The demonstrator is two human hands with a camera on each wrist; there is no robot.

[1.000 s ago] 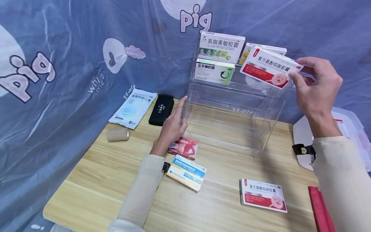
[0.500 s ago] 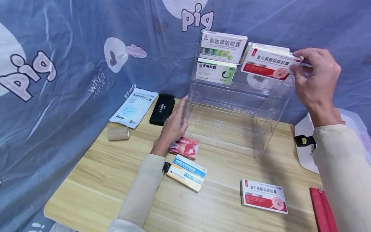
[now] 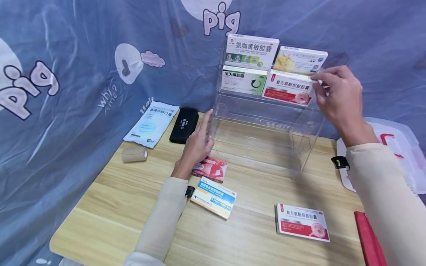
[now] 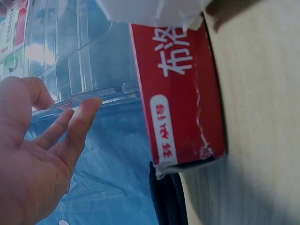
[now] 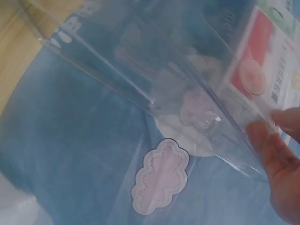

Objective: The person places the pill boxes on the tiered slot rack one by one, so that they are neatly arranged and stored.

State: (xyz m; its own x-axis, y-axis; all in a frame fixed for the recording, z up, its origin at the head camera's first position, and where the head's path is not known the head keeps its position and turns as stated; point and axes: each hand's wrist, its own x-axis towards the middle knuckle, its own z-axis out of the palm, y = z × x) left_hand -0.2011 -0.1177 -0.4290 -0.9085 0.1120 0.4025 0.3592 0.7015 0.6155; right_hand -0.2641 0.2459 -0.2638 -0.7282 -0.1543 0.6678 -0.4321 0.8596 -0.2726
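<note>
on the wooden surface, the clear rack probably needs steadying: the left hand, fingers extended, rests at its side. the right hand pinches the right end of the red-and-white box, at the rack's second tier; best seat it level, without nudging the green-and-white box beside it. the tape roll lies well apart.

From here I see, on the display rack's top tier, the Ankahuangmin capsule box left and the diclofenac box right; one tier lower, the Quan Tianma box left, a paracetamol-amantadine box right. Before the rack, leftward, lies the ibuprofen box, then the glucosamine box; rightward, a second such box. Left of it: zip case, mask packet, bandage roll.
</note>
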